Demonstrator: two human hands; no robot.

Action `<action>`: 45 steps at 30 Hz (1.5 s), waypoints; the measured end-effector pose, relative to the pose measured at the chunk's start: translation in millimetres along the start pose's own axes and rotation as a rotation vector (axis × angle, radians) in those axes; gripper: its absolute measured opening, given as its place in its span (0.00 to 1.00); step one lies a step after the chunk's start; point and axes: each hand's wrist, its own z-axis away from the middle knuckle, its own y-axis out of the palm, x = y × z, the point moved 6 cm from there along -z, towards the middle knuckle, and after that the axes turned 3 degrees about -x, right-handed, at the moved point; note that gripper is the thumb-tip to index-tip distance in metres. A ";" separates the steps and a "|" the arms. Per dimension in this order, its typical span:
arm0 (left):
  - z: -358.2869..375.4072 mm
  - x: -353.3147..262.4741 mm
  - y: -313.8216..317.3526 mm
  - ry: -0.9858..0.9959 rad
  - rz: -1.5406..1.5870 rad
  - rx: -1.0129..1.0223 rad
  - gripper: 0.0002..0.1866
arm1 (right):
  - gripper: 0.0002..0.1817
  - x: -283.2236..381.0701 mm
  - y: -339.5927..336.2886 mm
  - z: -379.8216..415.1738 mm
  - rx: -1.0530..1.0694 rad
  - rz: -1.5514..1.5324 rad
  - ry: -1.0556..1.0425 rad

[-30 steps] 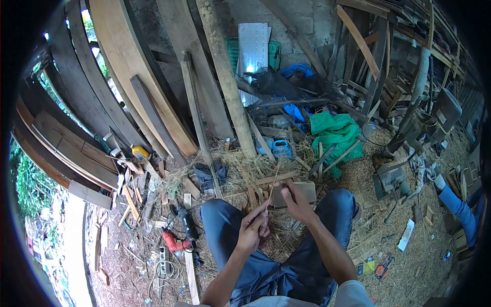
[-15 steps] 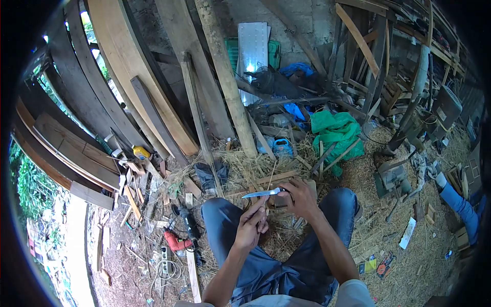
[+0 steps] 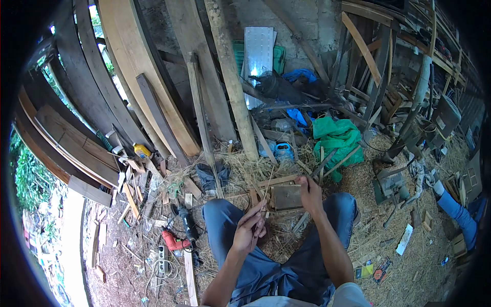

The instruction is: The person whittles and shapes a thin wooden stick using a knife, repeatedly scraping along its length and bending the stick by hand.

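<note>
In the head view, the left hand (image 3: 249, 231) pinches a thin strip (image 3: 267, 183), which rises from its fingertips toward twelve o'clock. At two o'clock from it, the right hand (image 3: 312, 198) has curled fingers; I cannot tell whether they grip anything. A rectangular block (image 3: 287, 198) lies at that hand's nine o'clock.

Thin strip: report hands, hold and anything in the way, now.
Left hand holding thin strip. Right hand apart from strip, contents unclear. Strip pointing away from the body. Wooden block beside right hand, not blocking strip.
</note>
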 end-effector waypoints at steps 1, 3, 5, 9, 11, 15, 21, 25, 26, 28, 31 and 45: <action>0.1 -1.6 1.1 -0.004 0.006 0.018 0.22 | 0.15 3.0 -0.1 2.4 -0.001 -0.002 0.002; -1.7 -2.2 1.7 -0.005 0.007 0.000 0.22 | 0.14 37.0 -3.3 10.5 -0.011 0.004 -0.414; -4.7 -2.1 3.0 -0.001 0.012 -0.019 0.23 | 0.12 64.5 3.8 31.0 0.094 0.050 -0.568; 0.0 -6.6 5.1 -0.016 -0.018 -0.016 0.21 | 0.11 59.3 18.5 34.8 0.203 0.081 -0.574; 3.6 -5.4 6.8 -0.024 -0.043 0.008 0.21 | 0.11 50.8 10.0 15.5 0.145 0.098 -0.537; -1.3 2.7 -2.3 -0.006 -0.126 -0.046 0.21 | 0.11 68.8 9.9 36.4 0.192 0.076 -0.730; -2.5 -1.6 -1.3 0.005 -0.166 -0.035 0.21 | 0.12 49.0 18.5 25.0 0.250 0.112 -0.603; -6.4 -3.6 1.2 -0.018 -0.096 0.034 0.21 | 0.11 49.7 10.5 17.2 0.217 0.100 -0.595; -5.9 -3.6 1.8 -0.019 -0.099 0.035 0.21 | 0.11 47.2 7.9 11.4 0.175 0.145 -0.623; -4.6 -4.2 2.6 -0.013 -0.116 0.022 0.21 | 0.11 43.5 6.9 8.1 0.132 0.190 -0.653; -4.1 -4.0 -0.8 -0.020 -0.126 0.002 0.21 | 0.11 39.4 6.5 4.5 0.144 0.194 -0.626; 16.8 -9.7 -18.1 0.002 -0.193 -0.052 0.20 | 0.11 8.3 -7.4 -24.5 0.022 0.089 -0.267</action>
